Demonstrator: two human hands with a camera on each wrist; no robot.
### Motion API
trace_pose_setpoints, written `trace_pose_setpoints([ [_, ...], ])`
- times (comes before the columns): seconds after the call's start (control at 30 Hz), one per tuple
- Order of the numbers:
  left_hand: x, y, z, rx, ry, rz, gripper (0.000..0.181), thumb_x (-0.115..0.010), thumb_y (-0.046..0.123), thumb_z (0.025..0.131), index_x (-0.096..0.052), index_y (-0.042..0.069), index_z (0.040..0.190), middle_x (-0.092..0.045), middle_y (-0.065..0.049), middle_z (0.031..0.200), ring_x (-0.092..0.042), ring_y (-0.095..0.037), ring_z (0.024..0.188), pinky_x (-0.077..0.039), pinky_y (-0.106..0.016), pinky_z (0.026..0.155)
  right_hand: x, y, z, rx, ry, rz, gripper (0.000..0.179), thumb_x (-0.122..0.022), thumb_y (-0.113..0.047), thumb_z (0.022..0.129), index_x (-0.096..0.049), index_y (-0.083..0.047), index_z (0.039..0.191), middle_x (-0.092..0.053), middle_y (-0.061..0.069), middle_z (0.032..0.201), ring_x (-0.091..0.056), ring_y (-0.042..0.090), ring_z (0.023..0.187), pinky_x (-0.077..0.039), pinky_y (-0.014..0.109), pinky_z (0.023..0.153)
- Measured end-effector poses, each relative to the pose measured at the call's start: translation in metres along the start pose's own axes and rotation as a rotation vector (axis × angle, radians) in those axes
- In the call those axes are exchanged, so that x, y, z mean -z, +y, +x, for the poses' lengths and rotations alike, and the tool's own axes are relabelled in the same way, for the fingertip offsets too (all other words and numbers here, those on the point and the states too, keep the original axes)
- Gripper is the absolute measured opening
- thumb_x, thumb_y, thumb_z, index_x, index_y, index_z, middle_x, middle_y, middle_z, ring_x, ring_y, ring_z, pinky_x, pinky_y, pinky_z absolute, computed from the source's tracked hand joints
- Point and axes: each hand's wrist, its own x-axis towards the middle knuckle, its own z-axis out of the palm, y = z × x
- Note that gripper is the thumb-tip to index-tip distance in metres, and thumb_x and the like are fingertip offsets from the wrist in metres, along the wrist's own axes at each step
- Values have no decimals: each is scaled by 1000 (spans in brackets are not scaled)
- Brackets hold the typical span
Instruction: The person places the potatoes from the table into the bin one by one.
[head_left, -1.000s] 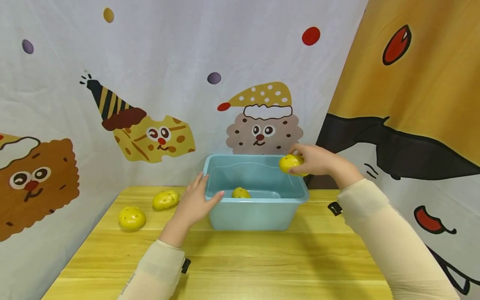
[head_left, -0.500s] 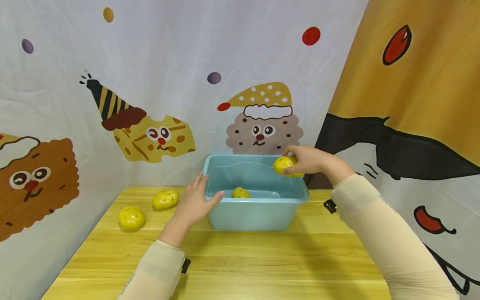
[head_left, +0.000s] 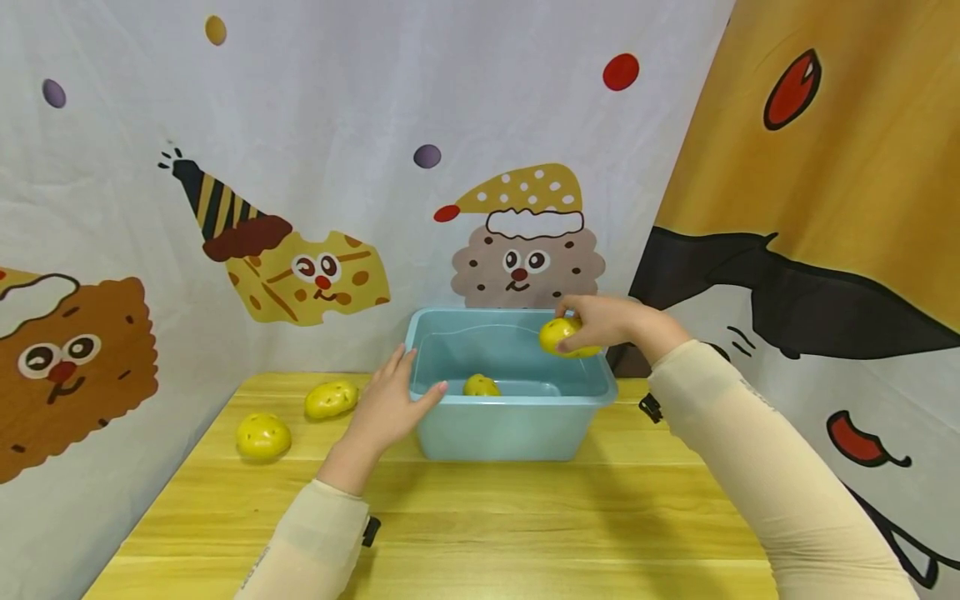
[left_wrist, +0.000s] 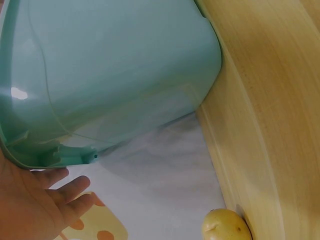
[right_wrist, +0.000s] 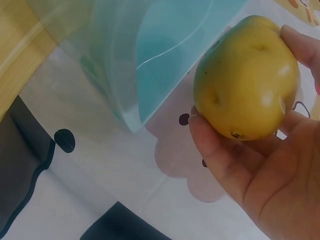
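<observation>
On the head feed, I see the person's right hand (head_left: 613, 323) above the right end of a pale blue, rectangular plastic tub (head_left: 502, 433). Its grip pinches a glossy yellow, rounded potato (head_left: 557, 335) between thumb and fingers. The left hand (head_left: 386, 406) is at the tub's left end, its grip spread, with the thumb reaching to the front rim. A second yellow potato (head_left: 480, 386) lies inside the tub, toward the left and partly hidden by the front wall. An oblong yellow potato (head_left: 332, 400) and a rounder yellow potato (head_left: 262, 436) lie on the light, wood-grained worktop (head_left: 487, 525) to the left. Cream sleeves (head_left: 720, 425) cover both forearms, and a white cloth backdrop (head_left: 322, 100) with cartoon food prints hangs behind.

From the left wrist, I have the tub's smooth outer wall large in view. The left hand's fingers extend loosely below the rim; I cannot tell how firmly they touch it. One potato shows low in the frame, on the worktop.

From the right wrist, the thumb presses one side of the held potato and fingers support the other. The tub's translucent-looking corner is just beside it, with printed cloth beyond.
</observation>
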Motion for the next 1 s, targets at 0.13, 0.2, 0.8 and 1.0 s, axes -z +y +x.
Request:
trace_pose_setpoints([
  [0.13, 0, 0, 0, -2, -3, 5, 98, -48, 74, 91, -29, 3, 157, -17, -19, 165, -26, -50, 144, -23, -67, 112, 0, -1, 3, 4, -21, 10, 59, -76, -42, 84, -53, -12, 129, -63, 11, 106, -58, 26, 91, -49, 38, 76],
  [0.2, 0, 0, 0, -1, -3, 5, 98, -48, 73, 92, -28, 3, 157, -17, -19, 165, -26, -50, 144, -23, -68, 112, 0, -2, 3, 3, -34, 17, 59, -76, -42, 84, -53, -11, 129, -63, 11, 105, -58, 26, 91, -48, 37, 76],
  [0.8, -2, 1, 0, 1, -4, 8, 92, -52, 66, 94, -28, 3, 157, -16, -18, 165, -27, -50, 144, -23, -67, 112, 0, -5, 9, -45, -135, 12, 61, -78, -42, 84, -54, -11, 131, -58, 11, 116, -56, 28, 100, -52, 39, 82],
  [1.0, -1, 0, 0, -4, 2, 6, 92, -53, 65, 94, -29, 2, 156, -16, -19, 165, -27, -50, 144, -23, -68, 112, 1, -9, 9, -69, -172, 15, 63, -78, -42, 84, -53, -11, 134, -56, 11, 121, -55, 29, 102, -53, 39, 83],
])
